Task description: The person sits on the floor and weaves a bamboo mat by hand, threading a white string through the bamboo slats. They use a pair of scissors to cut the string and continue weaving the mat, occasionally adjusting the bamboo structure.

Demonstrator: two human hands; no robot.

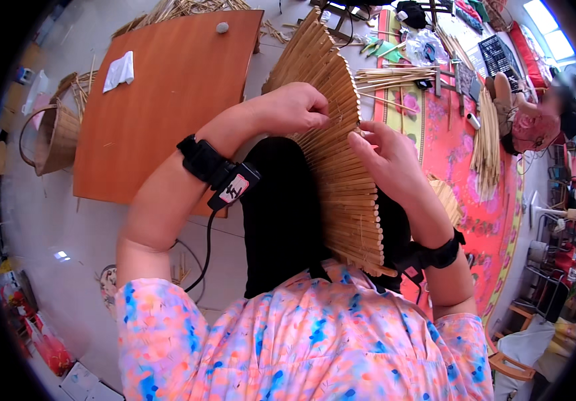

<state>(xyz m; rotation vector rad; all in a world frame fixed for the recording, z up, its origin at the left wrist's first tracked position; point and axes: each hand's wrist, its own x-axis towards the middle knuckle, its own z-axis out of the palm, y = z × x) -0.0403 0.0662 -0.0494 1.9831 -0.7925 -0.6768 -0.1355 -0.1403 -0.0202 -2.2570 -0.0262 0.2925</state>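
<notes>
A mat of thin straw-coloured stalks [341, 174], bound side by side, stands across my lap with its row of cut ends facing right. My left hand [298, 109] is closed in a pinch against the mat's left face, near its upper part. Whatever lies between those fingers is too small to make out. On the other side, my right hand [389, 159] has its thumb and forefinger pinched together at the cut ends along the mat's right edge. Both wrists wear black straps with small cabled boxes.
An orange-brown wooden board [167, 107] carries a white cloth [119, 72] and a small round stone [222, 27]. A woven basket [57, 137] stands left of it. Bundled stalks [485, 147] lie on a red floral floor covering [458, 220]. Another person [535, 123] sits at far right.
</notes>
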